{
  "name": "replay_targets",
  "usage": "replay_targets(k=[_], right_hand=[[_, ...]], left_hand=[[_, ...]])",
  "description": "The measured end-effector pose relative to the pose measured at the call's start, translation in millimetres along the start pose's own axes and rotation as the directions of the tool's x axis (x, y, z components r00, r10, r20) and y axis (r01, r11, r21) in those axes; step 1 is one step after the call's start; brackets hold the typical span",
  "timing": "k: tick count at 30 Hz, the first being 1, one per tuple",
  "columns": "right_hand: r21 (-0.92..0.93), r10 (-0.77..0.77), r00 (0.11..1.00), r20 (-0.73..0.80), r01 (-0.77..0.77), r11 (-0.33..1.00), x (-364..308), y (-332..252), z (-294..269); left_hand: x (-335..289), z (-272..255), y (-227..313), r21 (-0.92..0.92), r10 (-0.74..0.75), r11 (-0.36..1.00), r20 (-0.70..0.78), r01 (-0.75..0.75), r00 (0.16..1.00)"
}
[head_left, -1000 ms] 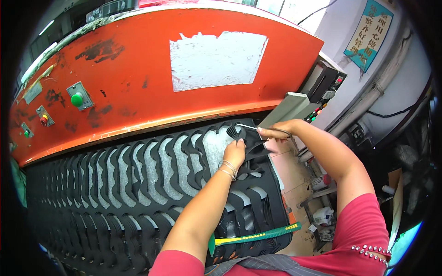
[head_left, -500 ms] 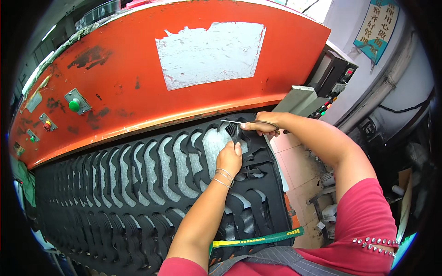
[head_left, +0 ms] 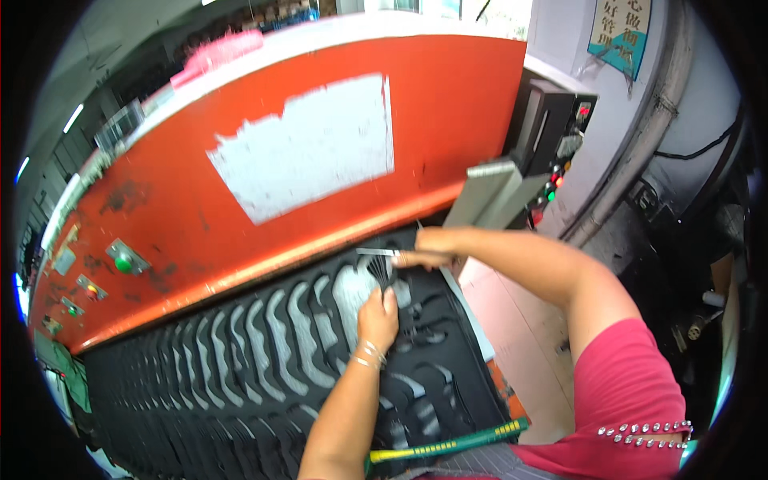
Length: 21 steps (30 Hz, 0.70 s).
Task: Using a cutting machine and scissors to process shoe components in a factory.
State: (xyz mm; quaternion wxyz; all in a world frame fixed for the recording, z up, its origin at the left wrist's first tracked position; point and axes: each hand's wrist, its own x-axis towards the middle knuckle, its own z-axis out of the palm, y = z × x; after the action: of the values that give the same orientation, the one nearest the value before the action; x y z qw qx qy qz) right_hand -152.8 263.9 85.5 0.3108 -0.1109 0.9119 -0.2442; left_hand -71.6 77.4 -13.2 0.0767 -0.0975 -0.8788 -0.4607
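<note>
My left hand (head_left: pixel 378 322) is closed around a small bunch of thin black strips (head_left: pixel 378 270), which fan out above its thumb. Just beyond it, my right hand (head_left: pixel 426 250) grips a pair of scissors (head_left: pixel 374 252). The blades point left and lie across the upper ends of the strips; whether they are parted is too blurred to tell. Beneath both hands lies a thick black sheet, foam-like in look, with rows of wavy cut-outs (head_left: pixel 284 352). A grey surface (head_left: pixel 350 298) shows through its openings.
Behind the sheet rises an orange machine panel (head_left: pixel 448 104) with a green button (head_left: pixel 123 262) at left. A box with lit buttons (head_left: pixel 552 188) stands at the right. Close to me lies a green and yellow handle-like bar (head_left: pixel 448 442). Tiled floor (head_left: pixel 512 320) shows at right.
My view has shifted, so the panel and sheet sit lower and further left. Both hands stay together at the strips, the scissors still across the strips' upper ends.
</note>
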Motion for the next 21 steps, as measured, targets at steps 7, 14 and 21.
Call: replay_targets(k=[7,14,21], right_hand=[[-0.133,0.156,0.984,0.090,-0.144,0.981,3.3,-8.5,-5.0],[-0.203,0.040,0.999,0.003,-0.038,0.978,8.6,0.2,4.2],[-0.438,0.021,0.994,-0.111,-0.068,0.896,-99.7,65.6,29.3]], left_hand=[[-1.4,6.6,-1.3,-0.011,-0.032,0.999,0.046,0.033,0.998],[-8.4,-2.2,10.4,-0.023,-0.011,1.000,0.024,0.011,1.000],[-35.4,-58.6,18.2,0.199,-0.290,0.945,0.137,0.261,0.947]])
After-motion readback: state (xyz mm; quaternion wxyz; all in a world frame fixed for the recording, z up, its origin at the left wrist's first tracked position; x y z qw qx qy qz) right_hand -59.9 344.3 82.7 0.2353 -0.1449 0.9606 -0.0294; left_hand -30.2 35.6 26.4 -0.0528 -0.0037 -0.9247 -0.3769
